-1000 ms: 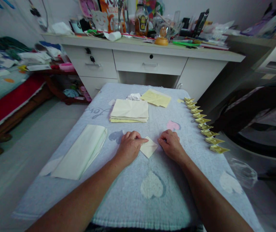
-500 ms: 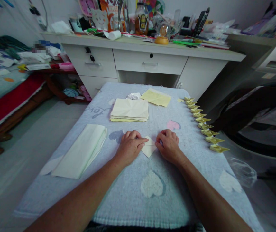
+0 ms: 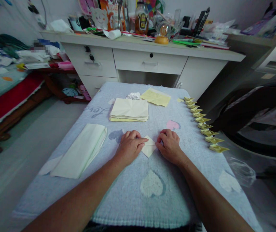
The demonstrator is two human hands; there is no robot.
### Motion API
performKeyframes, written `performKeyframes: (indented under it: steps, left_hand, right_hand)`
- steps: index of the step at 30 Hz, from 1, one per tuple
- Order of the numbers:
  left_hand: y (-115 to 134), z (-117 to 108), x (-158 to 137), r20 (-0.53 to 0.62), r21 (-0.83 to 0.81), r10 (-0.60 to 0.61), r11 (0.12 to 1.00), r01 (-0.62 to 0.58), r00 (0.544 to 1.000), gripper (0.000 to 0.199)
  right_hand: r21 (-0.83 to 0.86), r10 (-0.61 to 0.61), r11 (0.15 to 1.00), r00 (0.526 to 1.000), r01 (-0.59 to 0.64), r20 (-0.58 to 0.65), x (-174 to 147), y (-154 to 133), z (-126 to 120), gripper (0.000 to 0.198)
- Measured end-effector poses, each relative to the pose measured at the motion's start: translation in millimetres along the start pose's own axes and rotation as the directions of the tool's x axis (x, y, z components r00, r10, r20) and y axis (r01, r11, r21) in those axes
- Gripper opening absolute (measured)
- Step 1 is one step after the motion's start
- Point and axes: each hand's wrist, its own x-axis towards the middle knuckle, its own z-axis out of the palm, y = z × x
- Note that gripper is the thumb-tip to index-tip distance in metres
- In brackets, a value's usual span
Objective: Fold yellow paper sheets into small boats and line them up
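A small cream square of folded paper [image 3: 148, 149] lies on the cloth, turned with one corner toward me. My left hand [image 3: 131, 144] rests at its left side, index finger stretched across the upper part and thumb at the left edge. At the right corner my right hand [image 3: 168, 144] pinches the paper between curled fingers and thumb. Behind the hands is a stack of creased cream paper sheets [image 3: 129, 109]. Yellow sheets [image 3: 156, 97] and a crumpled white paper [image 3: 133, 96] lie beyond it.
A blue cloth [image 3: 118, 196] covers the table. Along its right edge runs a row of several folded yellow paper pieces [image 3: 207, 132]. A folded whitish paper bundle [image 3: 81, 151] lies at left. Behind stands a cluttered white desk [image 3: 150, 61]; a front-loading washer [image 3: 253, 122] is at right.
Both hands and the folded paper stay in nearly the same place. The view has shifted very slightly.
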Motion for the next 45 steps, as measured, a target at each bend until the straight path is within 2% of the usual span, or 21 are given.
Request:
performKeyframes:
  steps: [4, 7, 10, 12, 15, 18, 22, 24, 32, 45]
  left_hand:
    - [0, 0, 1, 0.001, -0.005, -0.010, 1.000, 0.010, 1.000, 0.029]
    - [0, 0, 1, 0.005, -0.008, -0.010, 1.000, 0.010, 1.000, 0.029]
    - [0, 0, 1, 0.008, -0.005, -0.016, 1.000, 0.016, 1.000, 0.028]
    - [-1, 0, 2, 0.010, -0.010, -0.022, 1.000, 0.022, 1.000, 0.027]
    - [-2, 0, 2, 0.014, -0.029, -0.028, 0.999, 0.028, 1.000, 0.027]
    - [-3, -1, 2, -0.005, -0.037, -0.056, 0.998, 0.056, 0.998, 0.027]
    - [-2, -5, 1, -0.090, 0.006, -0.170, 0.985, 0.172, 0.981, 0.018]
    - [-2, -7, -1, -0.097, 0.046, -0.195, 0.979, 0.200, 0.976, 0.017]
    - [-4, -10, -2, -0.031, 0.110, -0.247, 0.962, 0.249, 0.968, 0.011]
    - [-10, -21, 0, 0.012, 0.039, -0.323, 0.946, 0.322, 0.946, 0.003]
  right_hand:
    - [-0.013, 0.008, 1.000, 1.000, -0.009, -0.003, 1, 0, 3, 0.009]
    - [0.023, -0.015, 1.000, 0.996, 0.017, -0.085, 1, -3, 1, 0.015]
    - [0.107, -0.174, 0.975, 0.970, 0.194, -0.170, -1, -11, -1, 0.017]
    - [0.184, -0.341, 0.916, 0.934, 0.356, -0.107, -2, -16, 0, 0.020]
    - [0.244, -0.448, 0.862, 0.893, 0.445, -0.048, -3, -19, 4, 0.027]
    - [0.219, -0.455, 0.865, 0.890, 0.452, -0.041, -4, -18, 5, 0.031]
    - [0.215, -0.467, 0.862, 0.884, 0.460, -0.022, -4, -15, 3, 0.032]
    - [0.224, -0.470, 0.858, 0.882, 0.463, -0.023, -4, -15, 3, 0.032]
    - [0.190, -0.451, 0.877, 0.892, 0.442, 0.007, -4, -16, 3, 0.031]
    - [0.196, -0.456, 0.874, 0.890, 0.445, 0.015, -4, -17, 2, 0.029]
